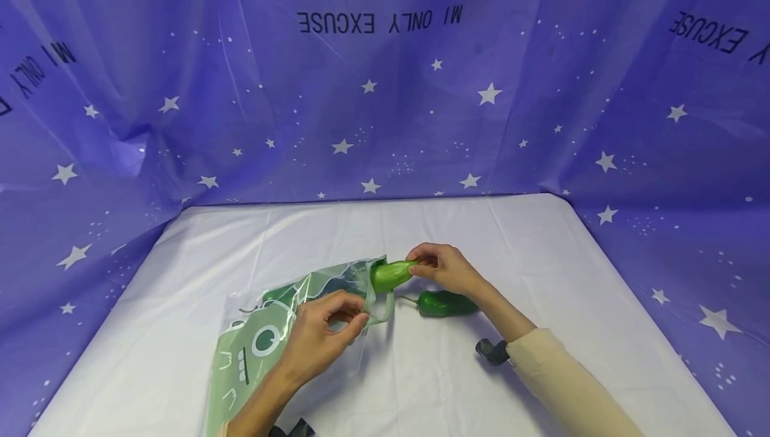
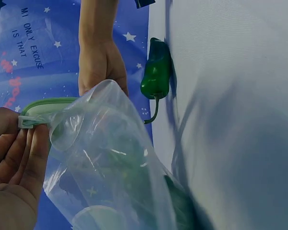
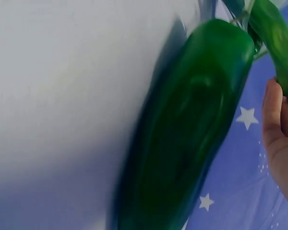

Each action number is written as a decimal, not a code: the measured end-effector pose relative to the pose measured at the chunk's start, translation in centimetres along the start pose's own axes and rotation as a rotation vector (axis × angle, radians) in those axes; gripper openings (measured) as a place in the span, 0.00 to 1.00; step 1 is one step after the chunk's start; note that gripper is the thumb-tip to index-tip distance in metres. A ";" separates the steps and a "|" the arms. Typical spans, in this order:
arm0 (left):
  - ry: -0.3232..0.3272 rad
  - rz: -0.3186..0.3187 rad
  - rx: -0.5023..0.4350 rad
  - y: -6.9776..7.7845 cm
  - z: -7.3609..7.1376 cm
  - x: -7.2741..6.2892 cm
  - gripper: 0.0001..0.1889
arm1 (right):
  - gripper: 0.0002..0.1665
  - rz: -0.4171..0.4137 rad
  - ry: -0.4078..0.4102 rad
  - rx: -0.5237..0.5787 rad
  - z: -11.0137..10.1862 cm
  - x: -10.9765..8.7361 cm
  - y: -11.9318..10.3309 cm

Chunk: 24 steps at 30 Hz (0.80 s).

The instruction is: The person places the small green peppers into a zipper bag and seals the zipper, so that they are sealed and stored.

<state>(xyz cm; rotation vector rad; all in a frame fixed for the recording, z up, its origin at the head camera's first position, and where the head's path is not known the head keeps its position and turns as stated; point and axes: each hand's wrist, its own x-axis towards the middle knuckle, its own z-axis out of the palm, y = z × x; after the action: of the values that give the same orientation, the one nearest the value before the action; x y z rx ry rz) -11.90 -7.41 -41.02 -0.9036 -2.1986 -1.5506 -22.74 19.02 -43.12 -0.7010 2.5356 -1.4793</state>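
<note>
My left hand [image 1: 327, 333] pinches the edge of a clear zip bag [image 1: 259, 337] with a green cartoon print, holding its mouth apart; the zipper end [image 2: 26, 121] sits between thumb and fingers in the left wrist view. With its fingertips, my right hand [image 1: 448, 270] grips the tip of a light green pepper [image 1: 392, 276], whose other end is inside the bag's mouth. A dark green pepper [image 1: 445, 304] lies on the white cloth under my right forearm, its stem toward the bag. It looms large in the right wrist view [image 3: 192, 124]. Something dark green shows through the plastic.
A white cloth covers the table [image 1: 481, 230]. Purple curtains [image 1: 385, 89] with stars and lettering rise behind it and at both sides. Black wrist camera mounts [image 1: 492, 351] stick out from the wrists.
</note>
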 end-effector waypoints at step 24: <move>0.008 0.030 -0.009 -0.1 -0.9 0.4 0.09 | 0.11 -0.006 0.010 0.123 3.3 1.4 -1.9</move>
<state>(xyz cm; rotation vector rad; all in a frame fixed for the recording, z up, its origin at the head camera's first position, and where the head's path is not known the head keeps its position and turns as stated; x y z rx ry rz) -12.32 -8.12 -40.51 -0.9276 -2.1648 -1.5485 -22.22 15.00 -43.04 -0.6846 2.4267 -1.6283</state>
